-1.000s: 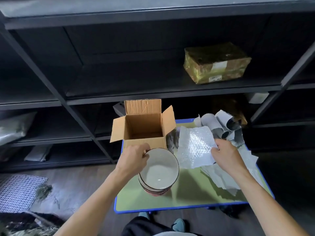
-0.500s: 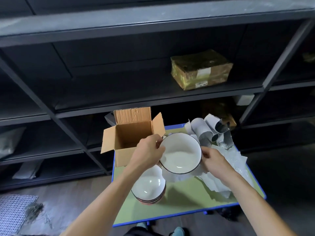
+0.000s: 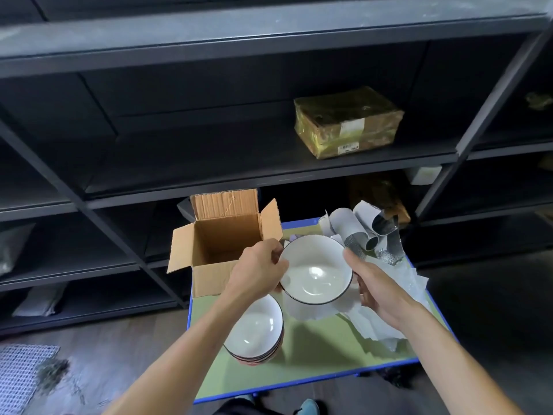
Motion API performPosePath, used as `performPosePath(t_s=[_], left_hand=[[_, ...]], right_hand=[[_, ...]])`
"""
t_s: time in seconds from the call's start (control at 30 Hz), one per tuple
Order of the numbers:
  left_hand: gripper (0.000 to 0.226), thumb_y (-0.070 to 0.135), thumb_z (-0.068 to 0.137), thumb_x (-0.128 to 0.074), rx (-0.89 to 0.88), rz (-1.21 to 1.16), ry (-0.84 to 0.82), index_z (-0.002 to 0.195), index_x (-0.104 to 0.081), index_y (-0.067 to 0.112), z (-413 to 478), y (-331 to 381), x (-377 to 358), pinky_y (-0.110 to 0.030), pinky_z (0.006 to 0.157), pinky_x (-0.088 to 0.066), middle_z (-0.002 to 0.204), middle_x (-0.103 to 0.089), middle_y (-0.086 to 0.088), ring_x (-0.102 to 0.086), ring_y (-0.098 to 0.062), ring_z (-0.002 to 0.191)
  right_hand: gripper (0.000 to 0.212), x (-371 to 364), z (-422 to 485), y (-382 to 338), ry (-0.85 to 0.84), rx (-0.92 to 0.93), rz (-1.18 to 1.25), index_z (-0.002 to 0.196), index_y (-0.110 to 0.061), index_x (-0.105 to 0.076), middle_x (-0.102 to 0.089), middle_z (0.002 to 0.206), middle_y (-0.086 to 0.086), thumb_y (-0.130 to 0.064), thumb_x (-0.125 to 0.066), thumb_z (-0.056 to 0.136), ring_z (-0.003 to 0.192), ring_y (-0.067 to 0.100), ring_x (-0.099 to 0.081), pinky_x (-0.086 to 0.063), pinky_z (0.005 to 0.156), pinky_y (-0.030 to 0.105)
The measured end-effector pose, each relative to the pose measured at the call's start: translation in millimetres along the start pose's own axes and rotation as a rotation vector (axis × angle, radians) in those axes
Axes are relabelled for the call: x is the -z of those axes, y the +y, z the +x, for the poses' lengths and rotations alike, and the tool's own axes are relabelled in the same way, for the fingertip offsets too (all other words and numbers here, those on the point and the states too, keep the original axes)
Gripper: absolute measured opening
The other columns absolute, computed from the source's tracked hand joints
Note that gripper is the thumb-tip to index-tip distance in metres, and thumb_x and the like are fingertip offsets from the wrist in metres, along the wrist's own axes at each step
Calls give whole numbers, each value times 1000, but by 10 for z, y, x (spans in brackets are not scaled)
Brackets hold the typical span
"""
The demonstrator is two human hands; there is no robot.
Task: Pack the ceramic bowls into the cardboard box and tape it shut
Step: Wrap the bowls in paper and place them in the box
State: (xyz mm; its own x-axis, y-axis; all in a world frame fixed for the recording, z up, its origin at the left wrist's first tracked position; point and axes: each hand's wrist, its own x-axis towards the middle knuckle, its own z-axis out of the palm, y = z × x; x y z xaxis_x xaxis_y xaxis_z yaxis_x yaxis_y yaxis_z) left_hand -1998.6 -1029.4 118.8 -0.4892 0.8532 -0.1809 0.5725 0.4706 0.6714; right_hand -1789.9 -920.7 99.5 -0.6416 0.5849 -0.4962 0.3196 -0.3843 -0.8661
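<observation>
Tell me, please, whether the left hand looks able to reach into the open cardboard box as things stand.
Probably yes. The cardboard box stands beside the left hand, its flaps open and nothing between them. The hand grips a bowl by its rim, so the bowl would come along.

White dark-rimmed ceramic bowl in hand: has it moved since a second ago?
Yes. The white ceramic bowl left the bowl stack, moving up and right, beside the brown cardboard box.

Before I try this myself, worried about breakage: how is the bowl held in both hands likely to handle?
The bowl looks like stiff glazed ceramic, so probably fragile if knocked. Its shiny highlight suggests a slippery glaze; the left hand and right hand both grip it, perhaps wisely.
</observation>
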Motion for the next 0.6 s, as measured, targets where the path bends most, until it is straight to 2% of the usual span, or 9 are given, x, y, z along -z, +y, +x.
performPosePath(t_s=[0.1,0.2,0.3,0.4,0.47,0.53,0.6], left_hand=[[2,27,88,-59,27,-95,-32,90,-59,26,11,0,-1,-42,68,-61,84,-67,6,-69,-11,51],[9,34,86,-62,51,-177,-47,93,-60,29,16,-25,-2,-45,72,-61,82,-65,9,-66,-12,52],[34,56,80,-63,133,-243,-105,104,-56,33,18,-100,-15,-44,79,-60,85,-64,11,-65,-13,59],[71,83,69,-60,210,-352,-231,120,-55,34,20,-185,-31,-43,91,-57,104,-66,7,-72,-14,72],[82,88,66,-61,220,-464,-292,124,-57,30,4,-190,-25,-45,92,-57,112,-67,2,-73,-17,86],[71,79,75,-61,185,-568,-327,121,-63,24,-38,-138,18,-50,92,-57,114,-70,-6,-70,-23,99],[52,64,88,-59,144,-623,-327,117,-67,22,-63,-95,71,-51,94,-54,115,-70,-9,-68,-25,100]], right_hand=[[32,-11,25,-18,61,16,-19,118,-16,-69,-74,110,7,-36,-51,99,91,22,-69,-54,81,39],[28,-25,28,-31,72,28,-14,109,-5,-69,-73,100,12,-23,-50,99,83,21,-66,-55,79,40],[27,-21,31,-65,76,41,-29,105,-1,-67,-71,94,13,-19,-49,99,82,20,-64,-56,80,43],[27,-26,26,-126,77,59,-52,105,-3,-68,-72,99,17,-20,-48,100,83,20,-65,-56,81,42],[28,-48,19,-165,53,64,-63,106,-5,-69,-72,101,17,-19,-46,100,83,20,-65,-56,80,42],[29,-74,16,-200,34,61,-72,106,-5,-70,-72,98,16,-19,-45,101,80,21,-64,-55,78,41],[29,-111,22,-229,23,60,-78,106,-2,-69,-71,95,14,-20,-46,101,77,20,-64,-55,75,37]])
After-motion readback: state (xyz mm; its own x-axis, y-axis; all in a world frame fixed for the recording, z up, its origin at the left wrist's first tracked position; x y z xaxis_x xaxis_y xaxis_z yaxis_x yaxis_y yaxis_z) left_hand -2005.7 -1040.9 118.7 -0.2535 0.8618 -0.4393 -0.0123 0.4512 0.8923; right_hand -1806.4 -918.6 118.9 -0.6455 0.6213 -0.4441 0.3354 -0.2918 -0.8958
